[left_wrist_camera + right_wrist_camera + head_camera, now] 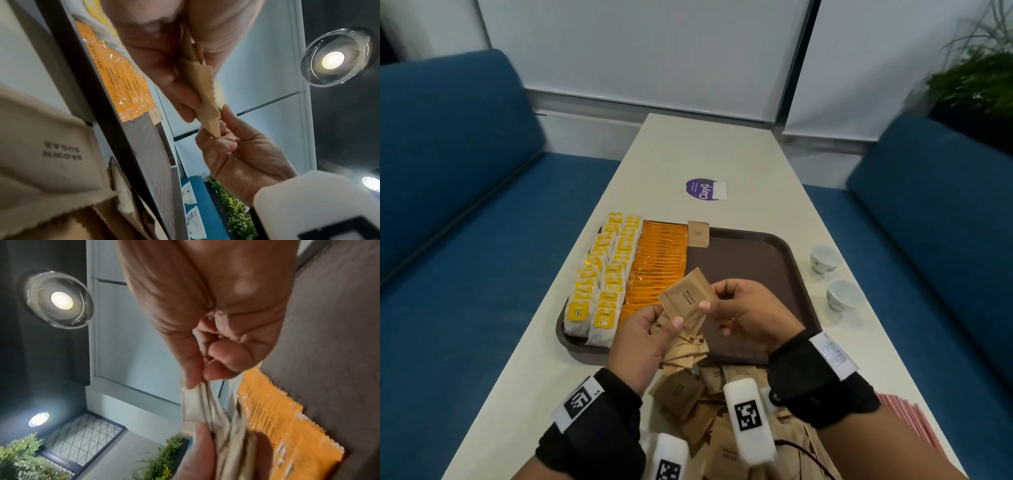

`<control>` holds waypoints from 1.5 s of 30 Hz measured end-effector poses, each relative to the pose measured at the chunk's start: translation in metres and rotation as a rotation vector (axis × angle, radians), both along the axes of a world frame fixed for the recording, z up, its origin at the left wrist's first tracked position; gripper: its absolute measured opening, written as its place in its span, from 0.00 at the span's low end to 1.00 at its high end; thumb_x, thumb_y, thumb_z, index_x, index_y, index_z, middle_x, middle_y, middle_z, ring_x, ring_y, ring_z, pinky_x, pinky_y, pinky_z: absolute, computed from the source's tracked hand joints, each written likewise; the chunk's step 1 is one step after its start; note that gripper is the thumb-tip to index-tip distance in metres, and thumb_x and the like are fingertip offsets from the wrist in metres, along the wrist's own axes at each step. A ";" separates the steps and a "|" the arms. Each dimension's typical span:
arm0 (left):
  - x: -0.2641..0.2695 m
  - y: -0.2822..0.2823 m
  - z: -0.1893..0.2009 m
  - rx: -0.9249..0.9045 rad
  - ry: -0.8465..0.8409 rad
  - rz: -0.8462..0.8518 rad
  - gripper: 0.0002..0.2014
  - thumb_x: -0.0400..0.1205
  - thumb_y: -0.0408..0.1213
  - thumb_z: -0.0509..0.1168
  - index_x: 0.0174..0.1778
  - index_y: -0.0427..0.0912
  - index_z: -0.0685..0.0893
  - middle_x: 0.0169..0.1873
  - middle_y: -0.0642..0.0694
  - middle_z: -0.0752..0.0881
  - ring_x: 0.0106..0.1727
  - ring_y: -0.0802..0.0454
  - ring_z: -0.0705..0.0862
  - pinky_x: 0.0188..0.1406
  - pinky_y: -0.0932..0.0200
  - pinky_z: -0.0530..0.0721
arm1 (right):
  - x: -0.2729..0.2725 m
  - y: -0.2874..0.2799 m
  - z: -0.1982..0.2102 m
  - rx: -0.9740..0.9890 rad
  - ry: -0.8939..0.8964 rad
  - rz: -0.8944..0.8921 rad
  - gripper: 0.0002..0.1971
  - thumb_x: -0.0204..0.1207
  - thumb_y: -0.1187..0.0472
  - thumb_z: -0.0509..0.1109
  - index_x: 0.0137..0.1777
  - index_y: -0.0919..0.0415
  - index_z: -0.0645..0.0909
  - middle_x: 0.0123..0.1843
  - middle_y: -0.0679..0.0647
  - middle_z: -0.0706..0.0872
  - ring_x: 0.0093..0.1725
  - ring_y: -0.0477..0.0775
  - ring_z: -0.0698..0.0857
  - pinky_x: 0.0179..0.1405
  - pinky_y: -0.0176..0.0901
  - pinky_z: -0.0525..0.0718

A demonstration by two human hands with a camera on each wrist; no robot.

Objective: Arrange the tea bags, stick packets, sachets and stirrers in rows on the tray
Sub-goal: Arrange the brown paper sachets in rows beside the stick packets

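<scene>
Above the near edge of the brown tray (767, 260), both hands hold brown sugar sachets (686, 299). My left hand (650, 329) grips a small stack of them (207, 91) between thumb and fingers. My right hand (736, 308) pinches the top sachet's right edge (197, 404). On the tray's left side lie two rows of yellow tea bags (599, 281), then a row of orange stick packets (657, 263). One brown sachet (698, 233) lies at the tray's far edge beside the sticks. The tray's right half is bare.
A loose heap of brown sugar sachets (709, 404) covers the table in front of the tray. Red stirrers (907, 418) lie at the near right edge. Two small white cups (832, 277) stand right of the tray. A purple sticker (703, 189) lies beyond it. Blue sofas flank the table.
</scene>
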State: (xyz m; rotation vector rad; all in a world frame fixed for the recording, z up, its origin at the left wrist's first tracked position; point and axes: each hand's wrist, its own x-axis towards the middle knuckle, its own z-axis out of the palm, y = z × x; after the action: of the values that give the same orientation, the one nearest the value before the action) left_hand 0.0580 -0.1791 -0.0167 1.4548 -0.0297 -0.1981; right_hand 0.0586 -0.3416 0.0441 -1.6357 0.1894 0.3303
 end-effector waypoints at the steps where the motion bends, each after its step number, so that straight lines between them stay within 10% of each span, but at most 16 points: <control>1: 0.000 -0.001 0.000 0.002 -0.005 0.011 0.07 0.78 0.30 0.67 0.47 0.46 0.85 0.39 0.49 0.91 0.42 0.50 0.88 0.43 0.53 0.85 | 0.000 0.002 -0.003 0.003 0.000 -0.022 0.05 0.73 0.67 0.73 0.47 0.62 0.80 0.42 0.55 0.88 0.30 0.44 0.82 0.25 0.34 0.78; 12: 0.014 -0.004 -0.004 -0.021 0.003 0.052 0.07 0.78 0.26 0.66 0.38 0.42 0.83 0.29 0.53 0.89 0.33 0.57 0.87 0.34 0.62 0.84 | 0.027 0.006 -0.003 -0.045 -0.123 -0.142 0.05 0.77 0.65 0.70 0.46 0.56 0.86 0.35 0.49 0.89 0.28 0.41 0.81 0.20 0.32 0.72; 22: 0.032 0.003 -0.008 0.055 0.027 0.122 0.08 0.77 0.31 0.69 0.33 0.44 0.85 0.34 0.39 0.89 0.39 0.38 0.87 0.48 0.39 0.85 | 0.042 0.010 -0.009 -0.079 -0.172 -0.005 0.08 0.74 0.67 0.73 0.52 0.57 0.82 0.40 0.51 0.87 0.28 0.37 0.82 0.20 0.27 0.75; 31: 0.032 0.006 -0.014 0.068 0.106 0.117 0.04 0.78 0.30 0.67 0.38 0.38 0.84 0.35 0.39 0.90 0.39 0.40 0.88 0.44 0.43 0.87 | 0.118 -0.030 -0.013 -0.164 -0.167 -0.290 0.06 0.78 0.63 0.71 0.40 0.59 0.79 0.31 0.54 0.81 0.21 0.43 0.73 0.13 0.31 0.66; 38: 0.028 0.005 -0.011 0.048 0.151 0.086 0.05 0.78 0.29 0.67 0.36 0.37 0.83 0.32 0.39 0.90 0.34 0.44 0.89 0.39 0.47 0.87 | 0.208 -0.061 -0.043 -0.836 -0.065 -0.044 0.12 0.79 0.60 0.69 0.53 0.71 0.84 0.45 0.61 0.84 0.43 0.55 0.80 0.44 0.43 0.77; 45: 0.024 0.012 -0.012 0.031 0.187 0.080 0.05 0.78 0.29 0.67 0.36 0.36 0.82 0.30 0.43 0.90 0.31 0.49 0.89 0.31 0.56 0.85 | 0.239 -0.054 -0.067 -1.015 0.063 0.014 0.20 0.80 0.51 0.67 0.57 0.71 0.82 0.54 0.63 0.86 0.49 0.59 0.84 0.55 0.48 0.82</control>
State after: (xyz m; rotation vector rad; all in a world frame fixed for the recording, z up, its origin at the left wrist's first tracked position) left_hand 0.0819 -0.1670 -0.0285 1.4597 0.1841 -0.2698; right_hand 0.2974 -0.3959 -0.0225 -2.6282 0.4400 0.3120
